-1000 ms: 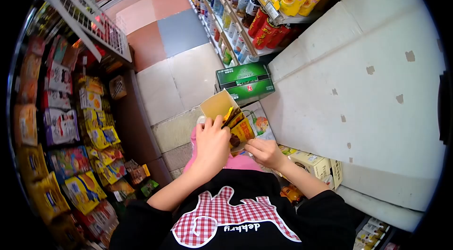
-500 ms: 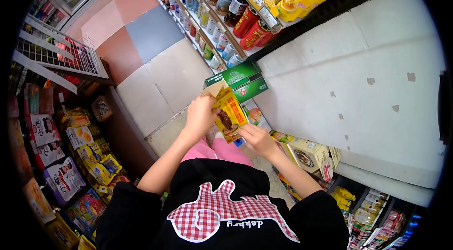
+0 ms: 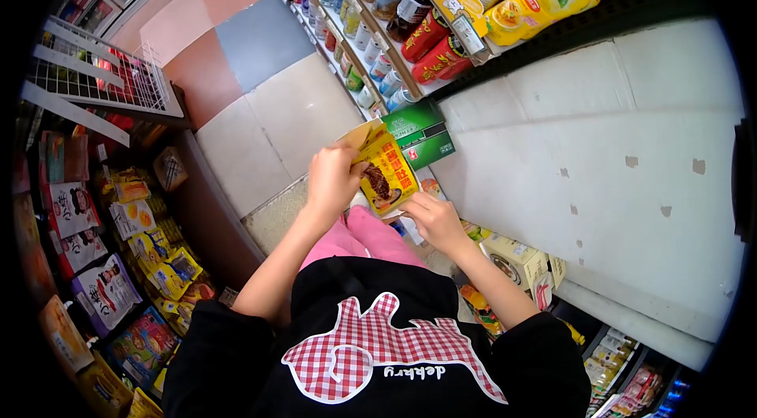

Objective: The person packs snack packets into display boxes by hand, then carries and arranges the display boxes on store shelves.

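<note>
Near centre, the left hand (image 3: 334,179) is gripping a yellow, red-lettered pack (image 3: 386,174) by its left side; the right hand (image 3: 434,221) is pinching its lower corner.

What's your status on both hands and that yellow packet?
Left hand gripping yellow food packet at its left side. Right hand pinching its lower right corner. Green carton beyond the packet, not visibly blocking either hand.
</note>
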Demonstrator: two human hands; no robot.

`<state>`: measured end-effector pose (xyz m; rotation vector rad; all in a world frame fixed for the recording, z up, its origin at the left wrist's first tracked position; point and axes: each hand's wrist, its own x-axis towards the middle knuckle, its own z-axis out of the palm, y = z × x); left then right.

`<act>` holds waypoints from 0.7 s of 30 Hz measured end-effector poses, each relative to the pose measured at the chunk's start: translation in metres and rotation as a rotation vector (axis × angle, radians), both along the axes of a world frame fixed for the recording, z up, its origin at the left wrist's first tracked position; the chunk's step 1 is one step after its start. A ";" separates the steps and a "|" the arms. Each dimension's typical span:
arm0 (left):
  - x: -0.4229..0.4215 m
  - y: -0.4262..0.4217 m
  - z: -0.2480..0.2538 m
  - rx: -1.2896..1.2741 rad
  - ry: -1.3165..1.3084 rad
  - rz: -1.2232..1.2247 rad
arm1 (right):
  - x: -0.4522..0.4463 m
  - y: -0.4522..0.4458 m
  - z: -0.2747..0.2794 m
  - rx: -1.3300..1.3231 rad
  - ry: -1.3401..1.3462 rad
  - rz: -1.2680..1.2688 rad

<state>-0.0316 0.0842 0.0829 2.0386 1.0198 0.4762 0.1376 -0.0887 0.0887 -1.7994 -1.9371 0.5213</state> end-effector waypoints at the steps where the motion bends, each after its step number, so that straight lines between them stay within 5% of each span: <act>1: -0.001 -0.004 0.002 0.035 -0.008 0.015 | 0.001 0.002 0.001 0.006 -0.003 0.015; 10: -0.011 -0.031 0.034 0.329 -0.132 0.160 | 0.004 0.021 -0.004 0.031 -0.024 0.054; 21: -0.066 -0.027 0.084 0.134 -0.362 0.420 | -0.004 0.035 -0.011 0.115 -0.075 0.151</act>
